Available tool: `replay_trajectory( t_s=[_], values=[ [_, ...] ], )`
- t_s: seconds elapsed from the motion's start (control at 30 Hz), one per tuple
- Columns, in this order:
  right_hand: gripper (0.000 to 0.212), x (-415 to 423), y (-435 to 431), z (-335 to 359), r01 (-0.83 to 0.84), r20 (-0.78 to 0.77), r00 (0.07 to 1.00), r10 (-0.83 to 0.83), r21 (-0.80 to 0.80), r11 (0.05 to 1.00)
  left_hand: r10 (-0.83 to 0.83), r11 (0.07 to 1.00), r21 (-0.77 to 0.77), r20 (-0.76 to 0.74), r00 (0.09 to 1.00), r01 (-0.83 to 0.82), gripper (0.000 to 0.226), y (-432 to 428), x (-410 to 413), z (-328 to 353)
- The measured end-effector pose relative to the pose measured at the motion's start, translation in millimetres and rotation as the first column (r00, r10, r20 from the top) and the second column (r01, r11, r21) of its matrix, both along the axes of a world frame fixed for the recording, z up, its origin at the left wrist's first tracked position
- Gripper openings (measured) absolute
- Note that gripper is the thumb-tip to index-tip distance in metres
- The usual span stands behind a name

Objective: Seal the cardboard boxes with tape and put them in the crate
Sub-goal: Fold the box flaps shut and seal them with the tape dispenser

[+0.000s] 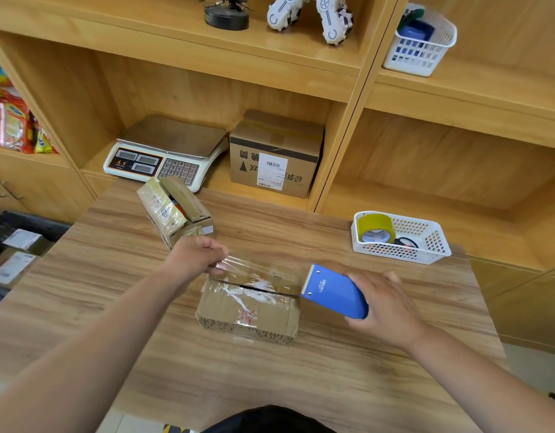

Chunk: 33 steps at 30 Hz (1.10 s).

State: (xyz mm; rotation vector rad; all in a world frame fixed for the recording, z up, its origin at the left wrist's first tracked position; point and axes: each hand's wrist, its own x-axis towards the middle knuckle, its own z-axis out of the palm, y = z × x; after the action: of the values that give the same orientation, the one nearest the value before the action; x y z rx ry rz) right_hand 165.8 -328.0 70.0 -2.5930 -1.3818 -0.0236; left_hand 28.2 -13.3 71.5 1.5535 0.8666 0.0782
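Head view: we saw the left hand (196,256) pinch the clear tape (257,270), the right hand (383,307) grip the blue tape dispenser (334,292) over the small cardboard box (248,310) on the counter (270,385); we judged it light, stiff, best held by its sides.

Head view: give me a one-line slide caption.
Left hand pinches clear tape stretched from blue plastic tape dispenser, gripped by right hand, above small brown cardboard box.

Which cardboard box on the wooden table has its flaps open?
The small cardboard box beside the white weighing scale; the brown box under the stretched tape has its flaps down.
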Motion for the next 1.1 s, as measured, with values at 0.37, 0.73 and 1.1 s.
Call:
replay_trajectory(
  t_s=[0.37,0.73,1.1],
  values=[
    [0.055,-4,11,3,0.031,0.117,0.993,-0.011,-0.170,0.985,0.005,0.998,0.058,0.013,1.000,-0.005,0.007,0,-1,0],
    [0.060,-7,40,0,0.193,0.329,0.939,-0.104,-0.252,0.948,0.030,0.952,0.306,0.022,0.999,-0.035,0.019,-35,9,18],
    [0.061,-2,51,6,0.333,0.301,0.927,-0.224,-0.386,0.860,-0.073,0.695,0.698,-0.172,0.982,0.174,0.020,-102,27,32]
  ],
)
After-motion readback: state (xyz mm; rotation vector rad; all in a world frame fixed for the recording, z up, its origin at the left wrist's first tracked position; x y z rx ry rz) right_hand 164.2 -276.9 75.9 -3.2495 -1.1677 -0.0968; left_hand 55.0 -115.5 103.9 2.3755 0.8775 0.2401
